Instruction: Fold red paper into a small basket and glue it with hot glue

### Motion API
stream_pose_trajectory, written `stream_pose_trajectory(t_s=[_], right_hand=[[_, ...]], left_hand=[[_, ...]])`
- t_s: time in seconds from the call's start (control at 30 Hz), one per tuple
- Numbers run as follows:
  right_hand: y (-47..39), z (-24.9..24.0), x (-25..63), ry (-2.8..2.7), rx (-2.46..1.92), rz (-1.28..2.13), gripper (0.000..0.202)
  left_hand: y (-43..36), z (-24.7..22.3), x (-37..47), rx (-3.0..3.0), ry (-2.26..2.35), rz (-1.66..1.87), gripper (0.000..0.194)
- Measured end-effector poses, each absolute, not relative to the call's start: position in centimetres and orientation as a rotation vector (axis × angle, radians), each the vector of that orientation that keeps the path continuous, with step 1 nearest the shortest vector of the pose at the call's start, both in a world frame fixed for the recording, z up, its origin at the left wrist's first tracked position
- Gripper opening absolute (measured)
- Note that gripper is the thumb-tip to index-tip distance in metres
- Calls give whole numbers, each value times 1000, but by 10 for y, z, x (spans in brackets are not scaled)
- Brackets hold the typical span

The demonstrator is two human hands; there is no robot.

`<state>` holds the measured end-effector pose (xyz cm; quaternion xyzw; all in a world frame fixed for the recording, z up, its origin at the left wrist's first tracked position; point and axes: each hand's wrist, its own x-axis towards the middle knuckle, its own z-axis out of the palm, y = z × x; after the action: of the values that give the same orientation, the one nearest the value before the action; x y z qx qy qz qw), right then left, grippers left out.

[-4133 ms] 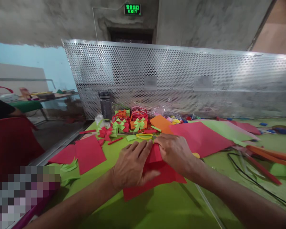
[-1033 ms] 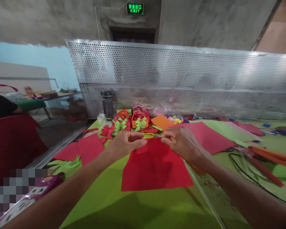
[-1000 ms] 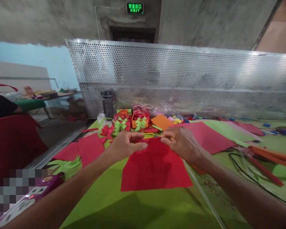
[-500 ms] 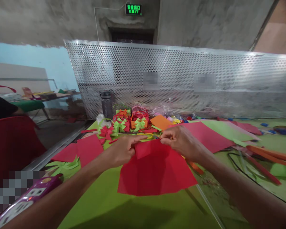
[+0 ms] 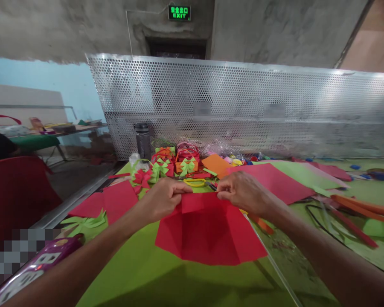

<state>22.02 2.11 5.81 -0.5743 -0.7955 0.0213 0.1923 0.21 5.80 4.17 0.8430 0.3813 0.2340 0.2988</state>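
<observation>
Since half a second ago, the left hand has drawn in its outstretched index finger, and the sheet's lower edge bows out more. The smooth red paper sheet is over the near half of the green-covered table, between its near edge and the yellow-handled scissors. The left fingers are nearly closed on the sheet's upper left; the right hand pinches its upper right, fingers curled. The step in hand looks like setting the narrow turned-down top flap (two upright creases show below). The next move seems to call for level, matched pinches and light pressure along the fold.
</observation>
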Motion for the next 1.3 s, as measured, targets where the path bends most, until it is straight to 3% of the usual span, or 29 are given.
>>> stream_pose_trajectory(t_s=[0.23,0.47,0.73,0.97,1.3], right_hand=[[25,55,227,-2253,-1362,329,18],[23,58,230,-2276,-1277,335,18],[22,55,219,-2326,-1311,275,19],[20,54,218,-2607,-1058,-23,34],[15,57,216,-2762,-1021,-155,36]], left_hand=[[59,51,-5,2122,973,626,33],[58,57,-5,2121,995,656,23],[56,55,-3,2195,1025,610,21],[59,54,-4,2180,1010,627,13],[58,54,-5,2242,995,494,20]])
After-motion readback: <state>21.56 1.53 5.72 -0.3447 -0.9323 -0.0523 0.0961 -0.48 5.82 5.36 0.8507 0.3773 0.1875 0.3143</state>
